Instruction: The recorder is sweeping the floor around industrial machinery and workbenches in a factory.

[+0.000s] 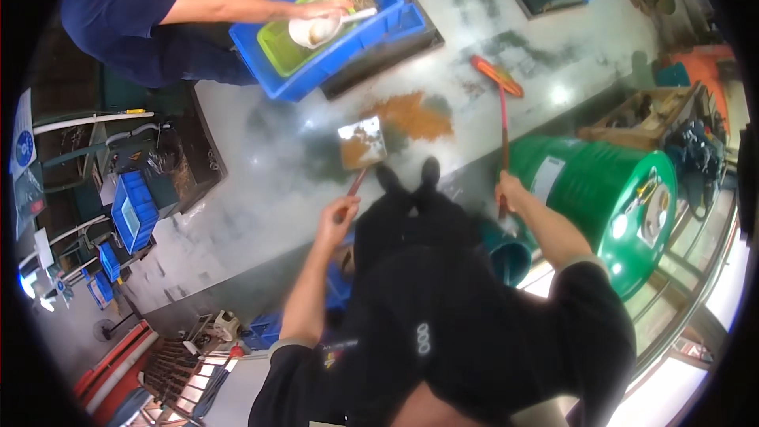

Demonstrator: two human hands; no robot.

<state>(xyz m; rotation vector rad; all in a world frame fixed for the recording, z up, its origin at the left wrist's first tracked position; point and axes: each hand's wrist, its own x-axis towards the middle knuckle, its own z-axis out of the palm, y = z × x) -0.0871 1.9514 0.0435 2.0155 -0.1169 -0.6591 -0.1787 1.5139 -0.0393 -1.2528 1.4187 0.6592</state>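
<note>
My left hand is closed round the brown handle of a square metal dustpan, whose shiny blade lies on the floor with some brown powder on it. Beside the blade, to its right, spreads a patch of orange-brown powder. In my closed right hand is the long reddish stick of a broom. Its orange head rests on the floor farther off, beyond the powder and to the right. My dark shoes stand close to the near edge of the dustpan.
A green drum lies beside my right arm, with a wooden crate behind it. At the far left a co-worker holds a white scoop over a blue bin. A dark bucket sits below my right hand.
</note>
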